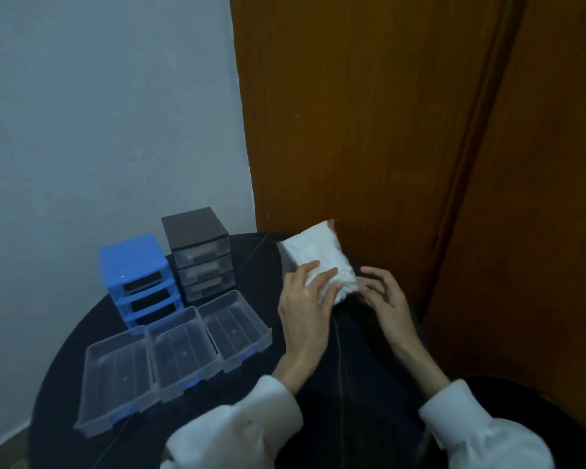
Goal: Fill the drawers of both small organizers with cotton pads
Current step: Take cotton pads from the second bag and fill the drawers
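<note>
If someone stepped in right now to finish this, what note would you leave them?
Left hand grips the white plastic bag of cotton pads; right hand has its fingers at the bag's near end, grip unclear.
Blue plastic organizer stands with its slots empty; its three clear drawers lie out on the round black table, no pads in them.
Black organizer has its drawers in; contents unclear.
Left: take pads out, fill drawers, slide them back.
</note>
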